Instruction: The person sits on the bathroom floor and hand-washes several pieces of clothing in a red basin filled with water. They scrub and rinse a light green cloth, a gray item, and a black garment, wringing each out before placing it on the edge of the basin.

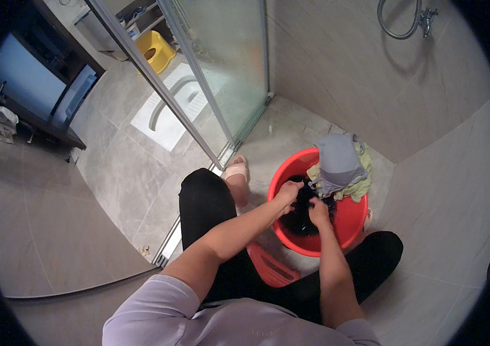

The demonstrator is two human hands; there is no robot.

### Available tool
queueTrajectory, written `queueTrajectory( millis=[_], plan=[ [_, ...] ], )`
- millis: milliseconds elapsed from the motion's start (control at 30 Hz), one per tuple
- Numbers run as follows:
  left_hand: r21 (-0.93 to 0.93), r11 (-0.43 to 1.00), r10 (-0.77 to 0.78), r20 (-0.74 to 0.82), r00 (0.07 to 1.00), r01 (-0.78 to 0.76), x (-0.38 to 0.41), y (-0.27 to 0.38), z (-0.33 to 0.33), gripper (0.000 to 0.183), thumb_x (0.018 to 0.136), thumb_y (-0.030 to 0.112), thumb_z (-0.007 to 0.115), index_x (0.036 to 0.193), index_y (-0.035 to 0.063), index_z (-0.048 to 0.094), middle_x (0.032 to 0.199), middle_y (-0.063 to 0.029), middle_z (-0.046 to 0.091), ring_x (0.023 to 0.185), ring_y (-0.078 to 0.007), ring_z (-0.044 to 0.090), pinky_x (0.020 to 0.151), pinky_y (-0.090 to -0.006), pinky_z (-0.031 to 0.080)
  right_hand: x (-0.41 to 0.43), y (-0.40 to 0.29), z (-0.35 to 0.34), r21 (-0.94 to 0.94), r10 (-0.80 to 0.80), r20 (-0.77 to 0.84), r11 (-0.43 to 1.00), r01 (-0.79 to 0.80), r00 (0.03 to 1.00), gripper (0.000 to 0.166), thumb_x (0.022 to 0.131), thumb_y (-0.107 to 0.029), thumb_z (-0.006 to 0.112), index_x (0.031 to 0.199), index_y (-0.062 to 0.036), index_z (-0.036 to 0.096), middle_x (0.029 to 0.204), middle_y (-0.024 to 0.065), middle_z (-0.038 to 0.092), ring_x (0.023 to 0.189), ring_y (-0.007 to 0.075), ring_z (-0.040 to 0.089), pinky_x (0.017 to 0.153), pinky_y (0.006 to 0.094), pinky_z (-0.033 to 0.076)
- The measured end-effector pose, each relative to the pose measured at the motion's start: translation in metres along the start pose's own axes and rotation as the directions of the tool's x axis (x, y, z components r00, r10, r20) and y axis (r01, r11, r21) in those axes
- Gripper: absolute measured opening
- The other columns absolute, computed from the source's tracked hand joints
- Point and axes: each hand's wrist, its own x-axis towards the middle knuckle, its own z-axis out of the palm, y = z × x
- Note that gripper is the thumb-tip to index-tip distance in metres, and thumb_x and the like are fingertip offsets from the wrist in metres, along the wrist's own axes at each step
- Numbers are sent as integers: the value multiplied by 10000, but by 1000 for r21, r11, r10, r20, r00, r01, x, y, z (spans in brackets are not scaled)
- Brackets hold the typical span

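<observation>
Both my hands are inside a red plastic basin (353,225) on the tiled floor, over a dark wet garment (303,218) in its bottom. My left hand (288,194) is at the basin's left side, fingers bent towards the dark cloth. To its right my right hand (319,213) reaches in with curled fingers at the same cloth. Whether either hand grips the cloth is too small to tell. A grey bra (340,162) lies over the basin's far right rim, on top of a light green cloth (359,190).
A red plastic stool (270,266) is between my legs. Glass shower panels in metal frames (201,82) stand at the left; beyond them are a white squat toilet (171,108) and a yellow stool (156,52). A shower hose (400,34) hangs on the far wall.
</observation>
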Motion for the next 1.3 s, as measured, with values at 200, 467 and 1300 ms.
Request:
queueTrajectory(
  millis=[200,467,1300],
  plan=[
    [-240,927,-251,169,953,287,27,-15,-20,858,716,757,363,1342,173,303,1392,-184,265,1257,-474,195,859,-749,155,-38,-117,-84,350,-289,-320,849,396,902,143,722,-48,469,818,9,558,752,154,573,739,285,567,700,325,438],
    [-126,764,631,352,692,-633,-2,-20,-24,414,843,439,448,866,66,625,758,-113,632,680,-249,607,695,-390,502,-123,-179,-106,151,-648,-327,682,716,687,222,651,-151,657,735,-25,495,744,135,497,739,310,497,648,384,409],
    [-581,814,191,285,939,11,20,-39,-3,325,894,325,401,971,64,579,876,-111,625,767,-258,606,729,-400,502,-77,-137,-75,65,-176,-439,972,227,881,335,846,-383,504,922,-56,509,904,173,572,843,377,534,713,456,427]
  ],
)
